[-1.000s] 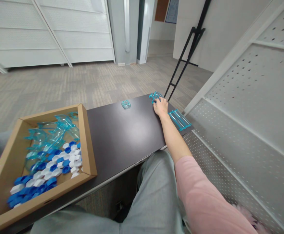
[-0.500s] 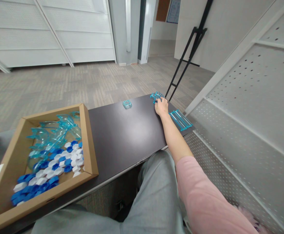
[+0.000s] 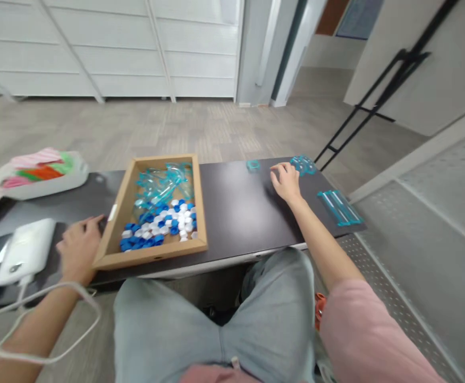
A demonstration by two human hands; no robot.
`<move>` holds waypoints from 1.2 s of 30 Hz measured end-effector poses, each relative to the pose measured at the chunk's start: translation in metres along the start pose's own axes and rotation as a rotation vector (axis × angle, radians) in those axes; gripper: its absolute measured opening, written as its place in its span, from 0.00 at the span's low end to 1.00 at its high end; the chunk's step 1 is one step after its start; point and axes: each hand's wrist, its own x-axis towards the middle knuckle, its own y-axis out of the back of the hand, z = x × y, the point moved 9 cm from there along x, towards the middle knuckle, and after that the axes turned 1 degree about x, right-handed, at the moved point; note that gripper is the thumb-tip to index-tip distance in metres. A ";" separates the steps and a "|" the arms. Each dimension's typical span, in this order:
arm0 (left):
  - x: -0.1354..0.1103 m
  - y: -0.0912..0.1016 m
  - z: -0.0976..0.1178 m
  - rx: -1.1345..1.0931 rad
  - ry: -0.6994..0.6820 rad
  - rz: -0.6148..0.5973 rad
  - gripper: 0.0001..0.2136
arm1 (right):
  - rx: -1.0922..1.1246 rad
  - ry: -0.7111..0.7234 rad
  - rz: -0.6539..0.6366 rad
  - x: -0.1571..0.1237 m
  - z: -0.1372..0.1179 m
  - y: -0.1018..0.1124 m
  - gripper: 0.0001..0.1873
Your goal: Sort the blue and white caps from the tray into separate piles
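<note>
Turquoise curved track pieces lay on the dark table, just at two o'clock of the right hand, which rested there with fingers loosely spread, holding nothing. At its four o'clock lay straight clear-blue rails. The left hand, loose and empty, touched the nine-o'clock wall of the cardboard tray.

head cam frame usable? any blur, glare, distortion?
Head view: motion blur smears the left side, leaving the white device and left hand soft. The cardboard box and right hand are fairly sharp. There is a faint sheen on the dark table but no hard glare. Wide-angle stretch shows toward the edges.
</note>
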 end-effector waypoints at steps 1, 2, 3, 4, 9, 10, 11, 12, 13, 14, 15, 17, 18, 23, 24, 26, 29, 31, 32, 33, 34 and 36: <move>-0.001 0.000 -0.007 -0.079 0.042 0.028 0.31 | 0.060 0.059 -0.045 -0.002 -0.028 -0.009 0.16; -0.001 -0.002 -0.009 -0.153 0.050 0.038 0.31 | 0.124 0.129 -0.093 -0.005 -0.059 -0.017 0.15; 0.001 -0.003 -0.009 -0.222 0.037 0.053 0.30 | 0.187 0.205 -0.142 -0.010 -0.095 -0.024 0.15; 0.004 -0.005 -0.007 -0.279 0.019 0.064 0.30 | 0.241 0.285 -0.192 -0.016 -0.132 -0.030 0.14; 0.007 -0.011 -0.005 -0.347 -0.009 0.118 0.29 | 0.287 0.617 -0.465 -0.046 -0.306 -0.062 0.19; 0.006 -0.012 -0.005 -0.362 -0.010 0.132 0.29 | 0.249 0.661 -0.498 -0.048 -0.331 -0.070 0.23; 0.006 -0.011 -0.005 -0.375 -0.009 0.146 0.29 | 0.197 0.693 -0.517 -0.047 -0.351 -0.079 0.27; 0.005 -0.011 -0.005 -0.384 -0.005 0.156 0.29 | 0.137 0.713 -0.528 -0.044 -0.366 -0.089 0.31; 0.004 -0.011 -0.005 -0.389 0.001 0.164 0.29 | 0.072 0.723 -0.537 -0.040 -0.378 -0.098 0.35; 0.004 -0.010 -0.004 -0.394 0.003 0.171 0.29 | 0.006 0.730 -0.552 -0.035 -0.386 -0.107 0.36; 0.003 -0.009 -0.003 -0.399 -0.003 0.175 0.29 | -0.054 0.740 -0.573 -0.031 -0.392 -0.116 0.36; 0.003 -0.007 -0.001 -0.406 -0.010 0.179 0.30 | -0.127 0.767 -0.610 -0.024 -0.400 -0.126 0.31; 0.002 -0.006 -0.001 -0.409 -0.015 0.179 0.30 | -0.131 0.774 -0.612 -0.021 -0.401 -0.127 0.27; 0.000 -0.005 0.001 -0.419 -0.036 0.182 0.30 | 0.089 0.682 -0.491 -0.001 -0.393 -0.102 0.20; 0.000 -0.005 0.001 -0.421 -0.040 0.185 0.31 | 0.175 0.641 -0.456 0.005 -0.388 -0.093 0.19; 0.000 -0.006 0.002 -0.425 -0.044 0.187 0.31 | 0.391 0.520 -0.374 0.019 -0.376 -0.075 0.19; 0.000 -0.006 0.001 -0.425 -0.039 0.188 0.31 | 0.729 0.292 -0.262 0.038 -0.349 -0.049 0.24; -0.001 -0.005 0.000 -0.423 -0.035 0.191 0.30 | 0.867 0.180 -0.241 0.043 -0.330 -0.036 0.29; -0.001 -0.005 0.000 -0.424 -0.037 0.188 0.30 | 0.901 0.148 -0.244 0.043 -0.320 -0.031 0.31; -0.001 -0.004 0.000 -0.427 -0.043 0.181 0.31 | 0.914 0.129 -0.248 0.040 -0.309 -0.025 0.32; -0.001 -0.005 0.000 -0.432 -0.053 0.171 0.31 | 0.913 0.118 -0.247 0.036 -0.295 -0.019 0.33; -0.001 -0.006 0.000 -0.437 -0.072 0.150 0.32 | 0.882 0.095 -0.235 0.022 -0.259 -0.010 0.34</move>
